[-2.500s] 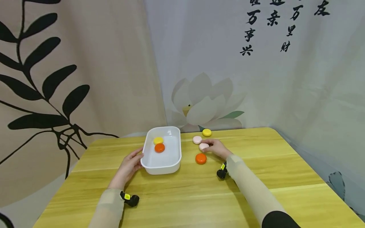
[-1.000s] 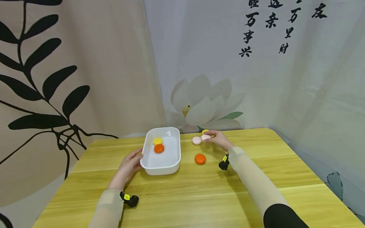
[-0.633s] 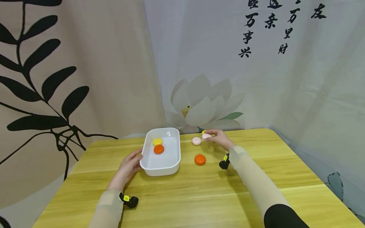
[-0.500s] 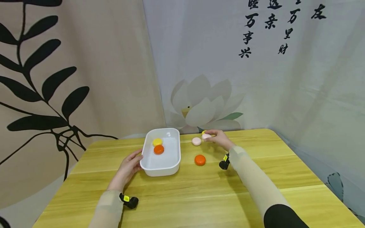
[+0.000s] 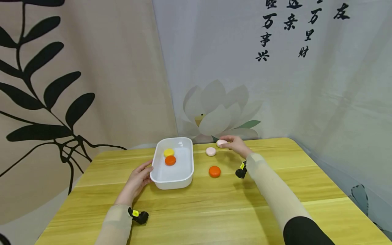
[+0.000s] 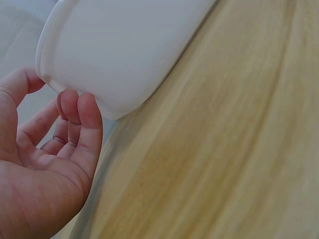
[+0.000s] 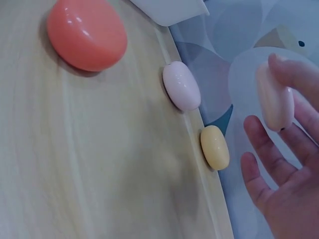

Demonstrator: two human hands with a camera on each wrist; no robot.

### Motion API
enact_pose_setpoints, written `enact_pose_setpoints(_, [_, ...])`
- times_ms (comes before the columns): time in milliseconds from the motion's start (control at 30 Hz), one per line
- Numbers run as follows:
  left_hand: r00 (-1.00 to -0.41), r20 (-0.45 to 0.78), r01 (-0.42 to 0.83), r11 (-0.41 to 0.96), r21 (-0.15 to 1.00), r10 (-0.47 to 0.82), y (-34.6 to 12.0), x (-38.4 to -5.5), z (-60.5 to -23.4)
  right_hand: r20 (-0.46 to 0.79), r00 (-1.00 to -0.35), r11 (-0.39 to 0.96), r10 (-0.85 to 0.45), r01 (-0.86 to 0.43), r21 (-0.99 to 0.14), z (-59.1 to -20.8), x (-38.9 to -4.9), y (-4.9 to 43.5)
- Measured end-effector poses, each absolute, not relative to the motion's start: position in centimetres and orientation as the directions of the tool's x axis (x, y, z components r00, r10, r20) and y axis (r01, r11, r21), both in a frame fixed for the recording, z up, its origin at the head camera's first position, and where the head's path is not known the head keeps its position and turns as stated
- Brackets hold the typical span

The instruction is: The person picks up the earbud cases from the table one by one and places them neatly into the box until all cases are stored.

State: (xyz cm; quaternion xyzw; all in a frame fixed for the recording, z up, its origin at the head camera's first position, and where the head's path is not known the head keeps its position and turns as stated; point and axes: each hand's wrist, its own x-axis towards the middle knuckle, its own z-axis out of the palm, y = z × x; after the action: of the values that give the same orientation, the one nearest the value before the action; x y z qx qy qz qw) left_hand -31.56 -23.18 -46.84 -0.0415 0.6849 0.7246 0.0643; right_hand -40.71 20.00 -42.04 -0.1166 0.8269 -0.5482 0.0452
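Note:
My right hand (image 5: 236, 145) pinches a glossy pale pink disc (image 5: 221, 143) between thumb and fingers. In the right wrist view the pinched disc hangs clear of the tabletop, with the other fingers spread loosely. A second pale pink disc (image 5: 210, 151) and an orange disc (image 5: 214, 171) lie on the table. A yellow disc (image 7: 215, 148) shows in the right wrist view beside the second pink one; in the head view it is hidden. My left hand (image 5: 137, 178) holds the left side of a white rectangular container (image 5: 173, 185), its fingers curled against the wall (image 6: 114, 55).
Inside the container lie a yellow disc (image 5: 168, 152) and an orange disc (image 5: 170, 160), touching or nearly so. The wooden table (image 5: 183, 217) ends at the back against a printed curtain (image 5: 220, 68). A small black camera sits on each wrist.
My right hand has taken the nearer pink disc up off the table and moved it back and slightly higher, now covering the yellow disc. The left hand and container stay put.

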Motion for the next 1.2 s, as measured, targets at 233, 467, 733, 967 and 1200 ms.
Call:
enact_pose_setpoints(233, [-0.988, -0.151, -0.153, -0.047, 0.987, 0.038, -23.1, -31.5, -46.8, 0.063, -0.970, 0.370, -0.235, -0.149, -0.917, -41.7, -41.1, 20.3])
enact_pose_setpoints(467, [-0.988, -0.151, -0.152, -0.039, 0.988, 0.037, -23.2, -31.6, -46.9, 0.072, -0.970, 0.396, -0.232, -0.162, -0.904, -40.7, -41.0, 20.2])
enact_pose_setpoints(733, [-0.988, -0.146, -0.148, -0.045, 0.988, 0.046, -23.1, -31.6, -46.8, 0.078, -0.970, 0.427, -0.231, -0.174, -0.887, -39.6, -41.0, 20.3])
enact_pose_setpoints(967, [-0.989, -0.144, -0.146, -0.044, 0.988, 0.034, -23.1, -31.5, -46.8, 0.078, -0.968, 0.430, -0.238, -0.177, -0.886, -39.0, -40.8, 20.2])
enact_pose_setpoints(1200, [-0.990, -0.140, -0.141, -0.044, 0.989, 0.033, -23.2, -31.5, -46.9, 0.082, -0.966, 0.405, -0.246, -0.179, -0.897, -38.7, -40.8, 20.1])
